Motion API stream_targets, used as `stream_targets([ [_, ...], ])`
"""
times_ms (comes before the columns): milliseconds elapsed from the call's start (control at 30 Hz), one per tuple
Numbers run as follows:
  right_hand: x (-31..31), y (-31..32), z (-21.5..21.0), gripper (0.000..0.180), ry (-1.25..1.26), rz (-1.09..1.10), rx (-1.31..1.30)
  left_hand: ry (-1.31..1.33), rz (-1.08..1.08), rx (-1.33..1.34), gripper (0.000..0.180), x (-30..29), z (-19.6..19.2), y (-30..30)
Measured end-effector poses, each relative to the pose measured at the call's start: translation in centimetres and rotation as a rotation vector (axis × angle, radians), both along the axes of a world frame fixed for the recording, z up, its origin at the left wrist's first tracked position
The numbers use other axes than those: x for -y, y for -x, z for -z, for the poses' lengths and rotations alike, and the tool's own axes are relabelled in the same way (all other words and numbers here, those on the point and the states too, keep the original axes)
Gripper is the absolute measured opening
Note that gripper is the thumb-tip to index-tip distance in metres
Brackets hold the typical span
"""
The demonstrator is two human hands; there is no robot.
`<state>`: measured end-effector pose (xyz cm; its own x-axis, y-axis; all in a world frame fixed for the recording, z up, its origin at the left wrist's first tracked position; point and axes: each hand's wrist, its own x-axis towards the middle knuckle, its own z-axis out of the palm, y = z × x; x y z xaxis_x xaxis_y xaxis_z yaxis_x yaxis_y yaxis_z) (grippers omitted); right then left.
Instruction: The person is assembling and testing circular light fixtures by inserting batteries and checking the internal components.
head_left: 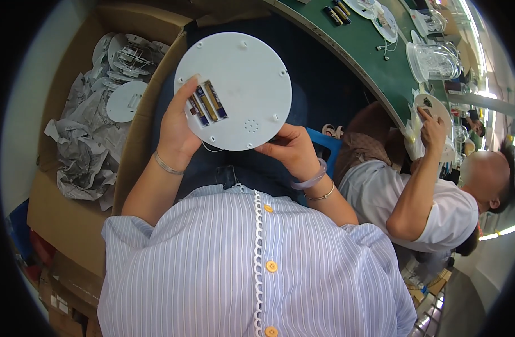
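Head view: both hands are gripping a white round base (235,84) mid-frame; left hand (176,126) is thumbing batteries (208,104) already seated, right hand (291,149) steadying; cover seemingly not yet fitted.

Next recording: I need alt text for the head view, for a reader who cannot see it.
A person holds a round white plastic base over their lap, the left hand with its thumb at three batteries in the base's open compartment, the right hand gripping the lower edge. At left, a cardboard box holds similar white discs in crumpled paper; at right, a co-worker handles a similar part by a green workbench.
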<state>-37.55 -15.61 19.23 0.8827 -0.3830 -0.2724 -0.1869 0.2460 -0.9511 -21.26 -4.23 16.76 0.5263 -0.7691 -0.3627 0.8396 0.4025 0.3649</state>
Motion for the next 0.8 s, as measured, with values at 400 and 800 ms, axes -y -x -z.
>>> stream_targets([
  [400, -0.4, 0.0, -0.5, 0.018, 0.228, -0.172, 0.028, 0.817, 0.185, -0.452, 0.042, -1.1, 1.7, -1.5],
  [800, -0.4, -0.1, -0.7, 0.017, 0.227, -0.187, 0.014, 0.814, 0.147, -0.526, 0.036, -0.8, 1.3, -1.2],
])
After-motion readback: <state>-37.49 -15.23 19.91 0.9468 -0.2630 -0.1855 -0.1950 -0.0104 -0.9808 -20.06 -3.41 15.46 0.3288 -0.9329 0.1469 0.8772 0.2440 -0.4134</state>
